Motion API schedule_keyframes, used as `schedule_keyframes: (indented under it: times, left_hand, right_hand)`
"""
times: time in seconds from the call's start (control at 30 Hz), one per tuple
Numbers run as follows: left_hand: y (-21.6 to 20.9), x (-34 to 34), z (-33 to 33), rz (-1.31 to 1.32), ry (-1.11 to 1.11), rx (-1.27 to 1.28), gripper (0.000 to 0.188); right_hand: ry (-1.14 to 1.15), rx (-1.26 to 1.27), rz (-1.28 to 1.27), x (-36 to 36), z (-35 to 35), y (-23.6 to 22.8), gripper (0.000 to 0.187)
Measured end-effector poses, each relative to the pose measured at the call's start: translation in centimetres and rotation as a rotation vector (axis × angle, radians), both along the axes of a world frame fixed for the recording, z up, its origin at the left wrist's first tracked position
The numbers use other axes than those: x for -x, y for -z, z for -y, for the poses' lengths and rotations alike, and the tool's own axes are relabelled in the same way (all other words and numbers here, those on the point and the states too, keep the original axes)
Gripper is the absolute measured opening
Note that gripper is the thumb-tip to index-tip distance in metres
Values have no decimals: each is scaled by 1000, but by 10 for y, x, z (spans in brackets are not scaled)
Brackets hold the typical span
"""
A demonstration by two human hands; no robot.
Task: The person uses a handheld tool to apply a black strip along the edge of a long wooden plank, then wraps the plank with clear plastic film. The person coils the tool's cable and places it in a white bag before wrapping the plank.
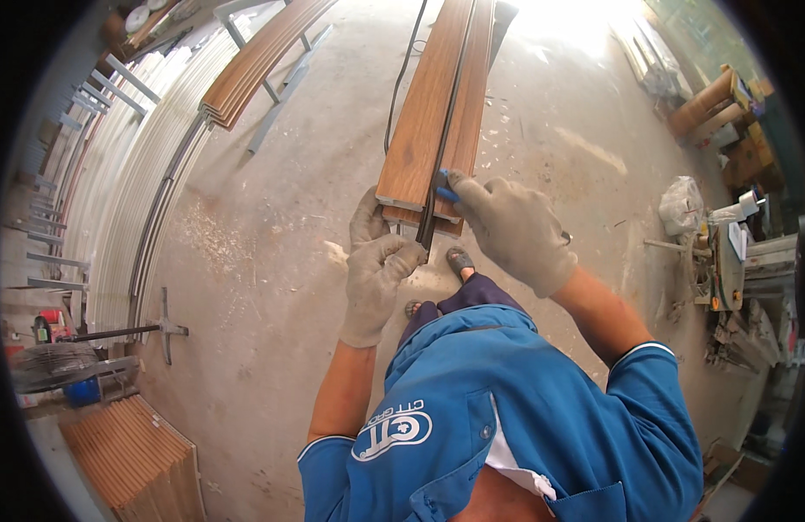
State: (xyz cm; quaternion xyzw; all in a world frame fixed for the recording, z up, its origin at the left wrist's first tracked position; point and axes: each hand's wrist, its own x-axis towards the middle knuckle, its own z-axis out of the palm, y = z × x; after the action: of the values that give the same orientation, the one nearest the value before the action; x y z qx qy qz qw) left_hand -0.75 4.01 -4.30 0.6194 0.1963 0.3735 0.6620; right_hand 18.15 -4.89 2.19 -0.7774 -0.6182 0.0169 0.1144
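Two long wood-look brown profiles (pixel 424 143) stretch away from me side by side, their cut ends near my body. A thin black strip (pixel 427 222) runs along the gap between them and sticks out past the near end. My gloved left hand (pixel 375 277) is closed, pinching that loose end between thumb and fingers. My gloved right hand (pixel 517 228) is wrapped round a blue tool (pixel 446 186), its blue part against the strip near the profile end. Most of the tool is hidden in the glove, so its kind is unclear.
More brown profiles (pixel 259 65) rest on a metal stand at the far left, beside long pale lengths (pixel 133 183) on a rack. A fan (pixel 59 370) and a brown ribbed stack (pixel 137 452) stand at lower left. A cluttered bench (pixel 724 270) is at right.
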Motion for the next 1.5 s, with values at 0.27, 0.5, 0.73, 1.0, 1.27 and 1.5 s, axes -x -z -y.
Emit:
schedule_keyframes:
  times: [0.27, 0.5, 0.73, 1.0, 1.27, 1.5]
  left_hand:
    - [4, 6, -15, -21, 14, -54, 25]
    - [9, 6, -13, -1, 34, -2, 27]
    - [11, 6, -14, -18, 17, 15, 27]
    - [15, 7, -14, -4, 35, 53, 27]
    - [18, 2, -12, -1, -1, 72, 29]
    - [20, 16, -4, -343, -174, -302, 35]
  right_hand:
    - [-181, -334, -125, -23, 3, -1, 37]
    - [78, 6, -86, -25, -27, -12, 30]
    - [-173, -378, -471, -41, -15, -13, 30]
    - [274, -197, 78, -157, -129, 10, 26]
    - [-297, -47, -208, -46, -11, -1, 38]
    - [-152, -293, -337, -65, 13, -53, 45]
